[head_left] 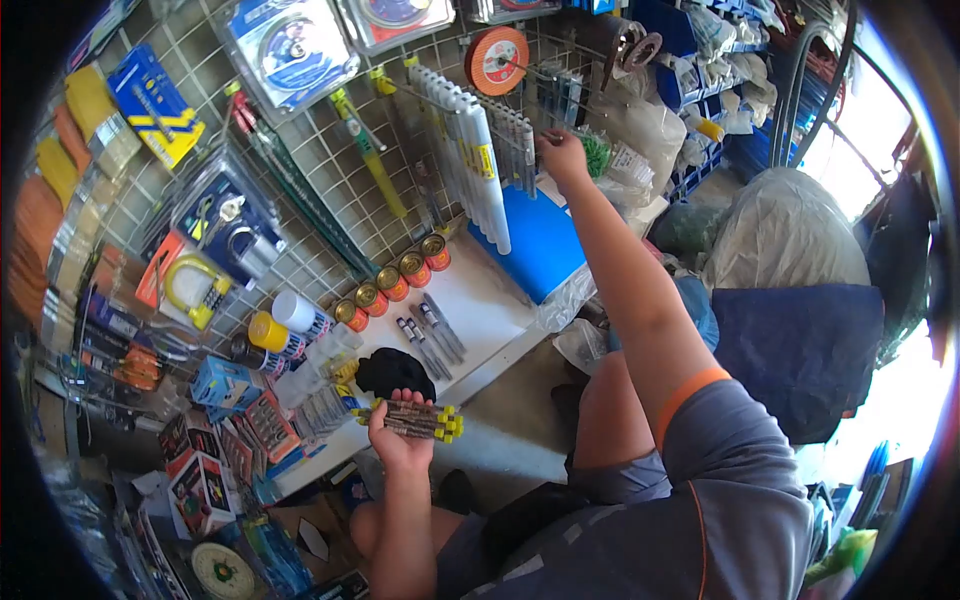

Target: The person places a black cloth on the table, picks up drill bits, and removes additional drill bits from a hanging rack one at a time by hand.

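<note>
My left hand (402, 440) is closed around a bundle of dark rods with yellow-green ends (412, 418), held low over the front edge of the white shelf (490, 335). My right hand (563, 155) reaches up to the wire rack, beside a row of short pale packaged rods (515, 140) hanging from a hook. Its fingers are bent near the hook's end, and what they touch is too small to tell. Longer white tubes (470, 150) hang left of it. Below them lies a blue flat box (535, 240).
Several small orange tins (390, 283) line the shelf, with spray cans (295, 312) to their left and silver drill-like rods (435, 330) in front. A black cloth-like item (395, 372) lies near the edge. An orange disc (496, 60) hangs above. Plastic-covered goods (790, 230) stand at right.
</note>
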`<action>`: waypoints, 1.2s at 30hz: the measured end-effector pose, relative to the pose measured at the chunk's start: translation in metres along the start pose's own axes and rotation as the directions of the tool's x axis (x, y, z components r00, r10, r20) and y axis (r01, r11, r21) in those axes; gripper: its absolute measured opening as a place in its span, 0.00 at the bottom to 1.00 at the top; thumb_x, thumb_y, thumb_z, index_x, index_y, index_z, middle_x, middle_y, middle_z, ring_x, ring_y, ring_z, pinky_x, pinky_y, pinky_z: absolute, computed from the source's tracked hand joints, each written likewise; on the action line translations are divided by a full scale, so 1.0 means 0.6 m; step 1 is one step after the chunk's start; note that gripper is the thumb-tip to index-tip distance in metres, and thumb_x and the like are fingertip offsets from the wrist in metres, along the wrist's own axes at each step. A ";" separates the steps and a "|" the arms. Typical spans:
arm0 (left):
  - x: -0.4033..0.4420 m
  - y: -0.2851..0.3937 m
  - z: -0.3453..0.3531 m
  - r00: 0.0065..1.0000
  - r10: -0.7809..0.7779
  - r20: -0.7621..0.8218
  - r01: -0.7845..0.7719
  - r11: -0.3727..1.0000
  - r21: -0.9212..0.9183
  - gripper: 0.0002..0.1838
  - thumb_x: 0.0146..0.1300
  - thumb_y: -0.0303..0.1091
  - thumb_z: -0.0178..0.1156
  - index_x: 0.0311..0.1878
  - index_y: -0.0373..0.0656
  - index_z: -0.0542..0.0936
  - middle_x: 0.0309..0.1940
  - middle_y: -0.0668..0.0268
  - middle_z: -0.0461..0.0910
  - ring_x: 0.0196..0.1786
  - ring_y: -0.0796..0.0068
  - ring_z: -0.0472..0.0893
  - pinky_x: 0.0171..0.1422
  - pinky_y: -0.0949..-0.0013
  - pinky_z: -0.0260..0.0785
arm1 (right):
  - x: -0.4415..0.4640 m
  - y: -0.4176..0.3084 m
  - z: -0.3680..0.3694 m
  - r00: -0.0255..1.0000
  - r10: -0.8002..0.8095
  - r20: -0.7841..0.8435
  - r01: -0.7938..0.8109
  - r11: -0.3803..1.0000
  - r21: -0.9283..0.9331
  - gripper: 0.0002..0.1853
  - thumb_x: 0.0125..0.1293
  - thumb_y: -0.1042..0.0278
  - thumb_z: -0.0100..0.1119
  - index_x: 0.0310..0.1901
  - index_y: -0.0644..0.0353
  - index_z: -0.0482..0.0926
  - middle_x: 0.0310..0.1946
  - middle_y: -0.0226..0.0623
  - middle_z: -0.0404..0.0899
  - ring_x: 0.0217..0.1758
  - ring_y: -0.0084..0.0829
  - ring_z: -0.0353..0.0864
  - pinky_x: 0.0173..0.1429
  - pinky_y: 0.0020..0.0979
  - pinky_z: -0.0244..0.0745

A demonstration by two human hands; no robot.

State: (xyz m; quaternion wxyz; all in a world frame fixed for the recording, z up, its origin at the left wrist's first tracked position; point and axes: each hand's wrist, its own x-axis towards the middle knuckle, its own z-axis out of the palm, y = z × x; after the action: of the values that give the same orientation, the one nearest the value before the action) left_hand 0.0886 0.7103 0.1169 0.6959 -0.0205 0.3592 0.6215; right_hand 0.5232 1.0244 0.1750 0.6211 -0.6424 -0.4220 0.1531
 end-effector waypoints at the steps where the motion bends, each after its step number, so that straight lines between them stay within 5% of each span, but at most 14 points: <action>1: 0.003 0.000 -0.008 0.999 -0.005 0.044 0.006 1.000 -0.007 0.15 0.68 0.40 0.52 0.51 0.42 0.75 0.47 0.63 0.79 0.50 0.62 0.79 0.62 0.52 0.69 | -0.024 -0.014 -0.028 0.999 -0.011 0.040 0.010 0.999 0.039 0.20 0.64 0.63 0.64 0.54 0.63 0.80 0.43 0.44 0.85 0.44 0.36 0.84 0.50 0.34 0.77; 5: -0.007 -0.005 0.001 0.997 0.023 0.073 -0.022 1.000 -0.003 0.15 0.69 0.36 0.51 0.57 0.45 0.73 0.52 0.62 0.79 0.54 0.61 0.78 0.63 0.50 0.68 | -0.155 -0.096 -0.121 0.963 0.139 0.233 -0.224 0.892 0.393 0.12 0.68 0.66 0.59 0.49 0.63 0.80 0.38 0.36 0.83 0.39 0.28 0.81 0.45 0.29 0.78; 10: -0.032 -0.019 0.015 0.993 0.070 0.098 -0.076 0.995 0.063 0.15 0.69 0.32 0.52 0.58 0.45 0.72 0.51 0.61 0.79 0.54 0.63 0.78 0.65 0.50 0.68 | -0.339 -0.203 -0.136 0.888 0.029 0.459 -0.236 0.886 0.400 0.09 0.70 0.67 0.55 0.46 0.61 0.80 0.35 0.31 0.81 0.37 0.24 0.80 0.42 0.28 0.79; 12: -0.040 -0.026 0.011 0.991 0.079 0.104 -0.088 0.992 0.094 0.16 0.69 0.32 0.53 0.59 0.46 0.71 0.50 0.59 0.78 0.54 0.62 0.79 0.64 0.49 0.70 | -0.417 -0.213 -0.107 0.653 -0.040 0.756 -0.152 0.971 0.183 0.12 0.71 0.62 0.56 0.47 0.62 0.80 0.34 0.32 0.81 0.36 0.23 0.80 0.40 0.27 0.79; 14: -0.053 -0.033 0.018 0.989 0.071 0.129 -0.086 0.990 0.114 0.17 0.69 0.32 0.54 0.60 0.47 0.71 0.48 0.58 0.77 0.52 0.63 0.79 0.60 0.50 0.72 | -0.487 -0.202 -0.086 0.350 -0.278 0.895 0.085 0.961 0.265 0.16 0.69 0.58 0.61 0.48 0.63 0.80 0.34 0.33 0.82 0.34 0.22 0.80 0.37 0.26 0.79; 16: -0.059 -0.035 0.020 0.983 0.053 0.174 -0.077 0.988 0.136 0.17 0.69 0.32 0.55 0.60 0.47 0.71 0.47 0.59 0.76 0.52 0.64 0.78 0.57 0.51 0.74 | -0.550 -0.202 -0.074 0.190 0.027 0.981 -0.224 0.975 0.016 0.19 0.66 0.56 0.65 0.49 0.64 0.81 0.33 0.34 0.82 0.32 0.22 0.80 0.37 0.26 0.79; 19: -0.059 -0.039 0.006 0.984 0.042 0.173 -0.071 0.984 0.166 0.19 0.69 0.30 0.57 0.62 0.45 0.71 0.48 0.60 0.76 0.52 0.66 0.77 0.56 0.58 0.74 | -0.593 -0.179 -0.067 0.089 0.111 0.990 -0.280 0.956 -0.082 0.19 0.65 0.57 0.67 0.49 0.64 0.82 0.32 0.34 0.82 0.31 0.23 0.81 0.37 0.26 0.79; 25: -0.064 -0.042 0.000 0.977 0.160 0.139 -0.196 0.933 0.303 0.19 0.66 0.25 0.61 0.59 0.39 0.73 0.42 0.62 0.78 0.45 0.68 0.81 0.51 0.64 0.75 | -0.600 -0.161 -0.052 0.040 0.007 0.999 -0.110 0.994 -0.003 0.18 0.60 0.59 0.69 0.45 0.66 0.84 0.29 0.41 0.84 0.30 0.30 0.83 0.34 0.33 0.78; 28: -0.061 -0.041 -0.005 0.976 0.179 0.122 -0.207 0.936 0.286 0.16 0.66 0.26 0.62 0.55 0.39 0.74 0.41 0.62 0.79 0.44 0.67 0.82 0.51 0.64 0.76 | -0.603 -0.145 -0.037 0.091 -0.208 0.974 0.180 0.965 0.190 0.17 0.59 0.61 0.68 0.45 0.63 0.84 0.31 0.46 0.85 0.34 0.39 0.84 0.41 0.38 0.77; 29: -0.059 -0.039 -0.010 0.974 0.162 0.158 -0.201 0.940 0.276 0.12 0.66 0.27 0.63 0.51 0.40 0.75 0.40 0.62 0.80 0.43 0.66 0.82 0.51 0.64 0.76 | -0.603 -0.146 -0.039 0.087 -0.168 0.982 0.172 0.973 0.151 0.16 0.59 0.60 0.66 0.45 0.61 0.84 0.34 0.48 0.84 0.38 0.46 0.83 0.46 0.41 0.76; 32: -0.058 -0.037 -0.011 0.980 0.160 0.115 -0.185 0.951 0.247 0.10 0.66 0.28 0.63 0.48 0.40 0.75 0.40 0.62 0.79 0.43 0.65 0.83 0.51 0.62 0.77 | -0.614 -0.148 -0.041 0.154 -0.186 0.970 0.137 0.977 0.165 0.14 0.60 0.62 0.65 0.42 0.62 0.84 0.34 0.47 0.84 0.36 0.41 0.84 0.43 0.40 0.76; 33: -0.059 -0.036 -0.011 0.983 0.135 0.121 -0.160 0.961 0.224 0.10 0.66 0.30 0.64 0.48 0.42 0.76 0.40 0.62 0.79 0.45 0.64 0.82 0.51 0.57 0.78 | -0.613 -0.152 -0.044 0.094 -0.077 0.993 -0.019 0.997 0.079 0.10 0.64 0.67 0.61 0.43 0.64 0.81 0.35 0.45 0.84 0.35 0.34 0.85 0.41 0.36 0.78; 36: -0.054 -0.030 -0.014 0.991 0.128 0.026 -0.130 0.956 0.263 0.11 0.66 0.32 0.64 0.49 0.44 0.76 0.41 0.64 0.79 0.47 0.63 0.82 0.51 0.51 0.78 | -0.616 -0.144 -0.044 0.238 -0.021 0.971 -0.256 0.963 0.083 0.09 0.68 0.74 0.55 0.48 0.65 0.76 0.35 0.41 0.82 0.34 0.27 0.84 0.38 0.31 0.78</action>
State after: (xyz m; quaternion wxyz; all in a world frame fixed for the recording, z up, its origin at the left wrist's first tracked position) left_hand 0.1014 0.6747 0.1203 0.6520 0.0985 0.4364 0.6121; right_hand 0.2912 0.7250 0.1388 0.2857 -0.3682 -0.6434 0.6074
